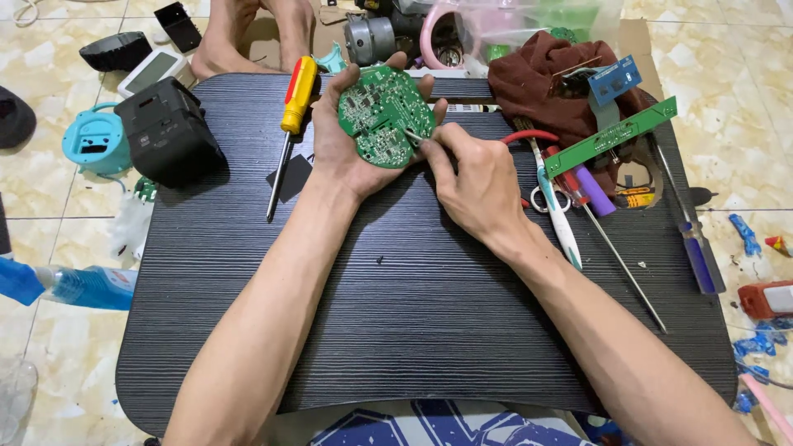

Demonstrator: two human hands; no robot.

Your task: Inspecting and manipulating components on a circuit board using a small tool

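Note:
My left hand [343, 153] cradles a round green circuit board [386, 116] above the far part of the black low table [413, 330]. My right hand [475, 177] pinches a thin metal tool [413, 136], its tip touching the board's lower right edge. A screwdriver with a yellow and red handle [296, 99] lies just left of my left hand.
A black box [168, 136] and a teal device [97, 142] sit at the left. A long green circuit strip [610, 136], brown cloth [553, 74], scissors [549, 194], several screwdrivers and a blue-handled tool [702, 260] crowd the right. A blue bottle [74, 287] lies on the tiled floor.

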